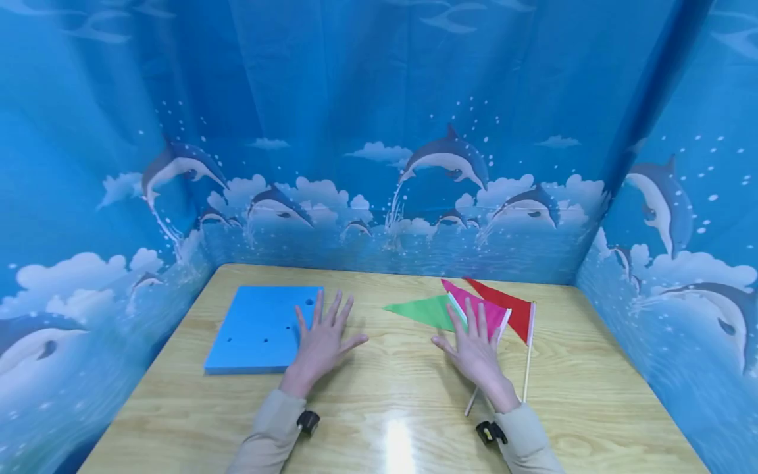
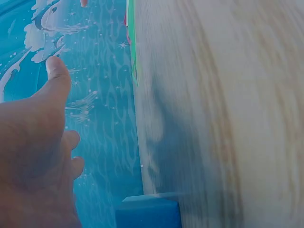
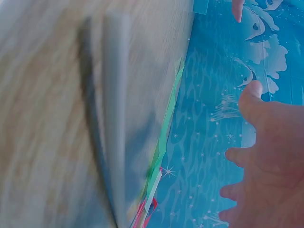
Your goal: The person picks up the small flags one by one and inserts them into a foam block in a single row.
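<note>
My left hand [image 1: 322, 339] is held with fingers spread above the table, overlapping the right edge of a blue board [image 1: 254, 329] in the head view. Several small holes dot the board's top. My right hand [image 1: 476, 349] has its fingers spread too, and it hovers over the flags. Under its fingertips lie a green pennant [image 1: 423, 311] and a magenta pennant [image 1: 474, 299], partly covered by the hand. A red pennant [image 1: 516, 309] on a thin wooden stick lies just right of them. In the right wrist view a pale stick [image 3: 115, 95] stretches below the hand, which holds nothing.
The wood-grain table [image 1: 391, 382] runs up to a blue curtain [image 1: 367, 118] printed with dolphins, which encloses the back and both sides. Dark wrist devices [image 1: 308, 421] sit at both cuffs. The red flag's stick [image 1: 527, 368] points toward the front edge.
</note>
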{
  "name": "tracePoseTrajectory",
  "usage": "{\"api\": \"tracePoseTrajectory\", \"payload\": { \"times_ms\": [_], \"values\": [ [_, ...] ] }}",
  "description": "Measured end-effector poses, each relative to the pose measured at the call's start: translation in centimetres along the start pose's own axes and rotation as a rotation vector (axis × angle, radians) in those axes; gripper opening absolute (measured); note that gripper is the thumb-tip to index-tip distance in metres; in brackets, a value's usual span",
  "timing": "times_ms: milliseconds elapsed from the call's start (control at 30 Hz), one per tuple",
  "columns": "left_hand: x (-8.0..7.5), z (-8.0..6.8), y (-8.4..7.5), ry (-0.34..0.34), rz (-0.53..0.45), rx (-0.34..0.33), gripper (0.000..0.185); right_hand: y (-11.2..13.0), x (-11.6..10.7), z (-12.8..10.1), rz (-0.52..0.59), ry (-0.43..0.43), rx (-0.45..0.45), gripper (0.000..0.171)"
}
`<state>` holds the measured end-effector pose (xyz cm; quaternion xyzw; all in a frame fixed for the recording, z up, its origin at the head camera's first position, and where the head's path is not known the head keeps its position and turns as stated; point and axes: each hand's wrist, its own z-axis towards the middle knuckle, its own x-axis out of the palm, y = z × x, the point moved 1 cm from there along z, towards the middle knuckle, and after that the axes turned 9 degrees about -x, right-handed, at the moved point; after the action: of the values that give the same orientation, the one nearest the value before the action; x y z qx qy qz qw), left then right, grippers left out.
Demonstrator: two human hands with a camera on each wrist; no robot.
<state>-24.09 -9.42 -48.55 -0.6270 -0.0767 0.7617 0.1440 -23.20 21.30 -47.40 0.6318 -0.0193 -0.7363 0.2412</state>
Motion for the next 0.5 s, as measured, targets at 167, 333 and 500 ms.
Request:
{"api": "tracePoseTrajectory", "payload": {
  "times_ms": [167,333,500],
  "values": [
    [-0.9,0.4,0.1,0.029,-0.038,-0.017,0.085,0.6,0.1,0.4,0.055,-0.026,-0.036,0.074],
    [-2.4,1.1,1.7,0.006,-0.141,-0.023,0.076,2.7,0.4,2.0,0.115,-0.056,-0.088,0.057],
    [-3.9,1.1,5.0,-0.075,-0.254,0.002,0.061,6.3,0.8,3.8,0.135,-0.092,-0.181,0.046]
  ]
}}
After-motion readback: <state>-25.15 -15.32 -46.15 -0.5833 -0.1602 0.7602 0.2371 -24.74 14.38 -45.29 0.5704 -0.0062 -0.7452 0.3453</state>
